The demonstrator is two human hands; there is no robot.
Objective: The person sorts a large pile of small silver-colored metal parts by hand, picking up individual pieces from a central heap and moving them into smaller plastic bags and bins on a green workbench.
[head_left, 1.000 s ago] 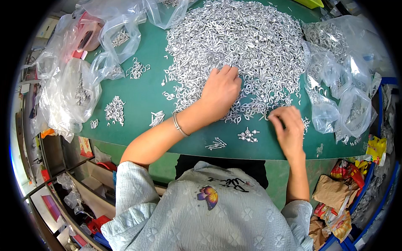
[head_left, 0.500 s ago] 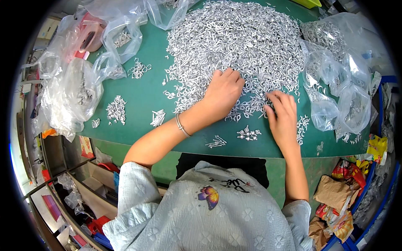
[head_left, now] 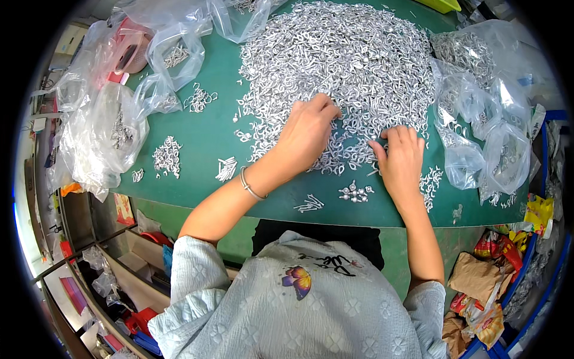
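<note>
A broad heap of small silver metal pieces point(head_left: 341, 54), many of them hook- or ring-shaped, covers the far middle of the green table point(head_left: 197, 143). My left hand point(head_left: 308, 133), with a bangle at its wrist, is at the heap's near edge, fingers curled down and closed; whatever they pinch is hidden. Nearer the right side, my right hand point(head_left: 399, 160) rests at the loose pieces with its thumb apart from its bent fingers, and I see nothing held. Between my forearms lie a cluster of round-headed silver pieces point(head_left: 356, 192) and some thin pins point(head_left: 309, 204).
Small sorted piles point(head_left: 167, 157) and short rods point(head_left: 226, 169) lie left of my left arm. Clear plastic bags point(head_left: 110, 137) crowd the left edge, and more bags of metal pieces point(head_left: 478, 119) stand at the right. Paper and coloured packages point(head_left: 481, 275) sit below right.
My left hand has shifted left and slightly nearer to me along the heap's edge. My right hand has moved slightly, its thumb now farther from the pieces.
</note>
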